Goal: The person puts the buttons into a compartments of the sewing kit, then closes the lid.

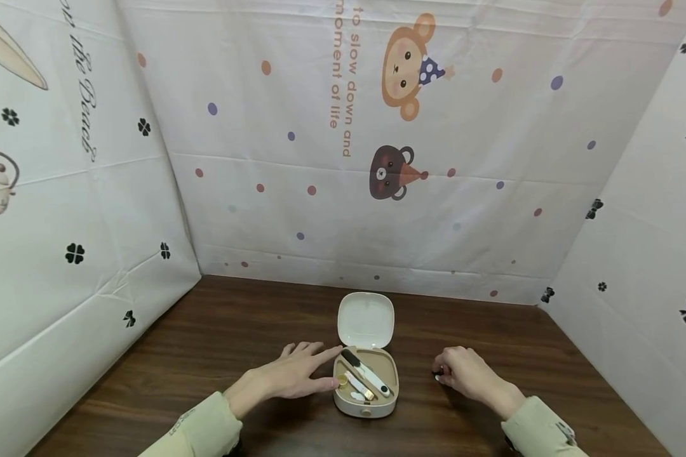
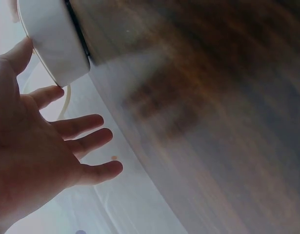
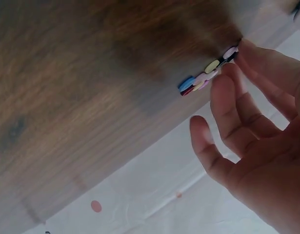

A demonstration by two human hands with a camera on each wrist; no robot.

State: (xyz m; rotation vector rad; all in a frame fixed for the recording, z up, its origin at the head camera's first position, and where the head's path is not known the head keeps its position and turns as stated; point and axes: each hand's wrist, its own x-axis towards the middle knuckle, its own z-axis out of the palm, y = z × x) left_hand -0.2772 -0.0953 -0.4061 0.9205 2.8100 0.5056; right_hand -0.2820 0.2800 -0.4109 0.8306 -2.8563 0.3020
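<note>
On the dark wooden table stands a small white case [image 1: 366,410], its lid [image 1: 366,319] raised at the back. In its beige tray lie a long white tool with a black end [image 1: 366,372], a smaller white and gold piece [image 1: 359,385] and a round gold piece [image 1: 342,379]. My left hand [image 1: 290,371] touches the left side of the case with thumb and index finger, fingers spread and fairly straight. Right of the case, my right hand [image 1: 473,374] pinches one end of a strip of small colourful oval pieces [image 3: 204,76], low over the table; its exact kind is unclear.
White printed cloth [image 1: 297,209] hangs behind the table and along both sides. Bare wooden tabletop [image 1: 251,311] extends to the left of the case and also to the right of my right hand.
</note>
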